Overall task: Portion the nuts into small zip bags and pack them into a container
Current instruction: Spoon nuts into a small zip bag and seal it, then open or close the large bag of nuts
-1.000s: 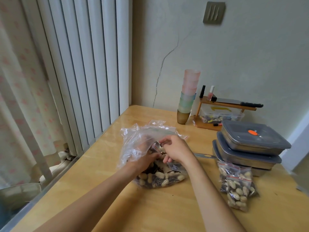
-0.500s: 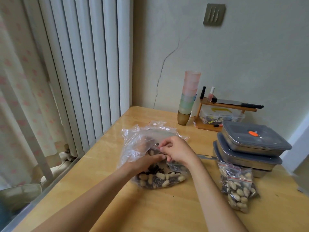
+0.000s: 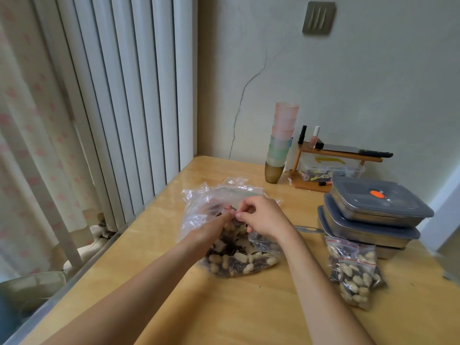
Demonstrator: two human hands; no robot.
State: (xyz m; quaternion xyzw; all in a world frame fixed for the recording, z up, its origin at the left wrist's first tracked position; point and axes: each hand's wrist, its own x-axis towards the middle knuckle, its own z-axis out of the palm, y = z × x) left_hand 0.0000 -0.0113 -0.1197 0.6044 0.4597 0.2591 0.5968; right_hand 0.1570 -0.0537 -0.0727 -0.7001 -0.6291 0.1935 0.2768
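Nuts [image 3: 239,260] below pinching fingers [image 3: 238,216].

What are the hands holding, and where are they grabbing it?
The left hand is inside the big plastic bag of nuts. The right hand pinches something small at the bag's opening; it cannot be told what.

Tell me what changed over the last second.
Little. Both hands rose slightly: the left hand lifted out of the nuts inside the big bag, meeting the right hand fingertip to fingertip. Filled zip bags and stacked containers stayed put.
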